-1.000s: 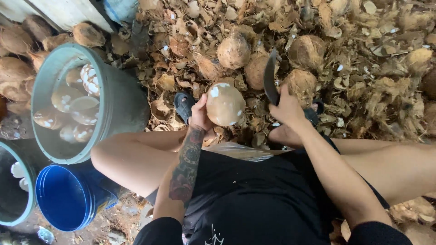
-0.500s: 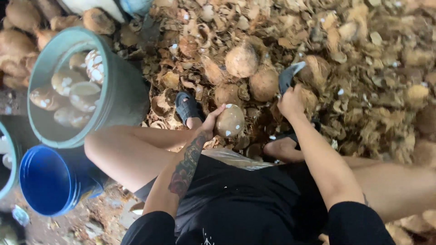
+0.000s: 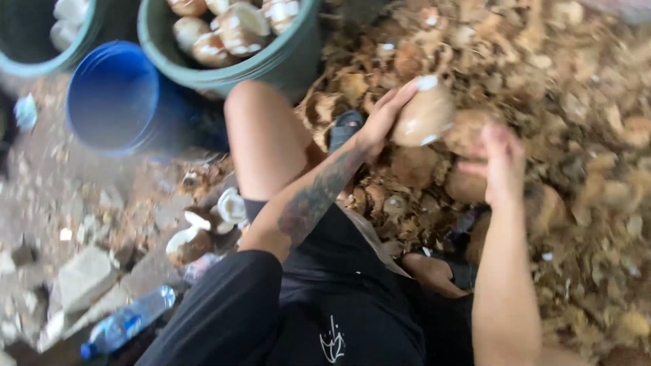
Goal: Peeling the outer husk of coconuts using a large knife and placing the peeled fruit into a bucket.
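Round brown husked coconut (image 3: 424, 114) in left hand (image 3: 380, 118), over heap of dry coconut husk pieces (image 3: 576, 135). Right hand (image 3: 503, 163) just right of it. Green plastic bucket (image 3: 271, 64) of peeled coconuts left; blue bucket (image 3: 112, 102) further left. Clear plastic bottle (image 3: 125, 324) on floor, lower left.

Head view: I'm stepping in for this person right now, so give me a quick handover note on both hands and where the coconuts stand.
Left hand: holds a partly peeled coconut up over the husk pile.
Right hand: open and blurred beside the coconut; no blade visible in it.
Things: green bucket at upper left holds peeled coconuts; blue bucket stands beside it; shell pieces lie by the left leg; water bottle on the ground.
Done: several coconuts in the bucket.
Left: brown skin remains on the held coconut; more coconuts lie in the pile.
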